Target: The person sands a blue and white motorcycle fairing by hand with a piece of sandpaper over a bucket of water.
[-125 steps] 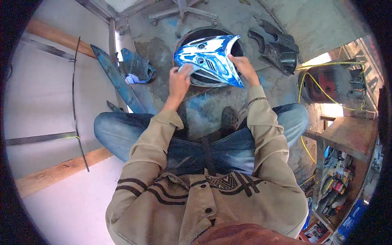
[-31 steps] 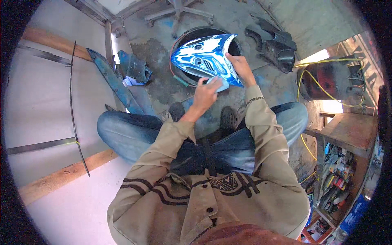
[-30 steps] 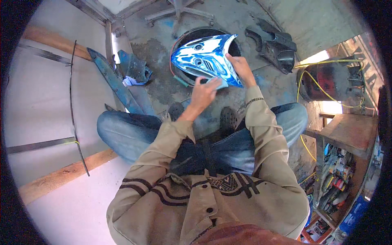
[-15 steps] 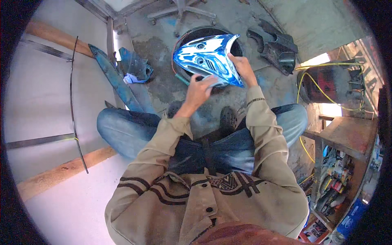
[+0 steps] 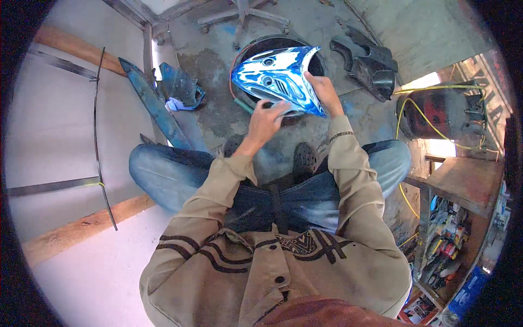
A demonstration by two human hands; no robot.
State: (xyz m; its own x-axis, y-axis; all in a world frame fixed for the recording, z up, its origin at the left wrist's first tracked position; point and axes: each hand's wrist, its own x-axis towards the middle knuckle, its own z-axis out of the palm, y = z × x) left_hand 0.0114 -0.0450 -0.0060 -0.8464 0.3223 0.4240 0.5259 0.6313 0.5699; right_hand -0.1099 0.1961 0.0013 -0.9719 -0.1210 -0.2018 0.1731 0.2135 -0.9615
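A glossy blue-and-white motorcycle body panel, with round holes and slots in it, is held tilted over a round black basin. My right hand grips the panel's right edge, thumb on the upper face and fingers hidden beneath. At the lower left edge, my left hand has its fingers bent against the panel. Something small and pale shows at those fingertips, too blurred to name. A thin reddish hose with a green end lies along the basin's left side.
Dark body panels lie on the concrete floor at right; worn blue pieces lean at left. A wheeled chair base stands beyond the basin. Farther right are a dark drum with a yellow hose and a wooden shelf.
My left hand has shifted very slightly along the panel's lower edge, and less of the pale thing at its fingertips shows. My right hand and the panel stay in place.
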